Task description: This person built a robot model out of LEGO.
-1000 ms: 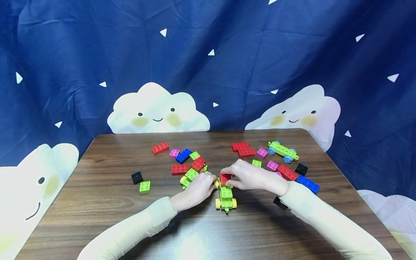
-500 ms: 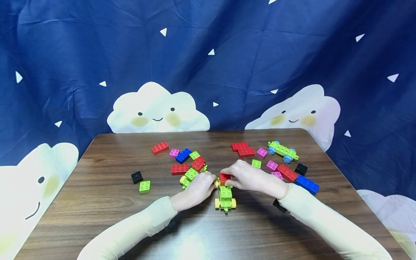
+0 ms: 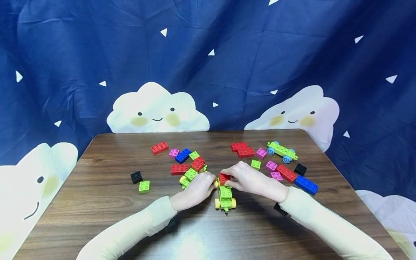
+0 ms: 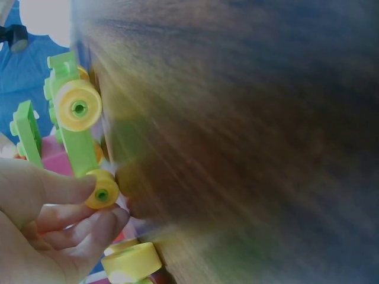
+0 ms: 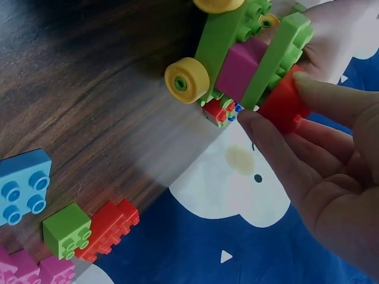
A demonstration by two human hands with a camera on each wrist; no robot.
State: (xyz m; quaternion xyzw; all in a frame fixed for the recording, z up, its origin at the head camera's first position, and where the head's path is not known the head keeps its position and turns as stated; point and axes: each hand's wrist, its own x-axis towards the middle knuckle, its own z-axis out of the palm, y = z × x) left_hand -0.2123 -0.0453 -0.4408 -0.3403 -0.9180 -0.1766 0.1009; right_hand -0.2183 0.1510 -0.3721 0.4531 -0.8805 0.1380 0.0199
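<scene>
In the middle of the table stands a toy car [image 3: 225, 203] with a green base and yellow wheels. A magenta brick [image 5: 240, 70] sits on the base, a long green brick [image 5: 277, 58] on top of it. My left hand [image 3: 199, 188] pinches one yellow wheel [image 4: 102, 190] between thumb and fingers. With thumb and fingertips, my right hand [image 3: 251, 177] grips a red brick [image 5: 284, 102] at one end of the long green brick. A second car [image 3: 187, 180] with yellow wheels and green and red bricks is partly hidden behind my left hand.
Right of the hands lie a blue brick [image 3: 306, 185], red bricks and pink bricks. A green car base [image 3: 282, 151] with blue wheels stands at the back right. Black [image 3: 136, 177] and green [image 3: 144, 186] bricks lie on the left. A cloud-patterned curtain [image 3: 208, 54] hangs behind the table.
</scene>
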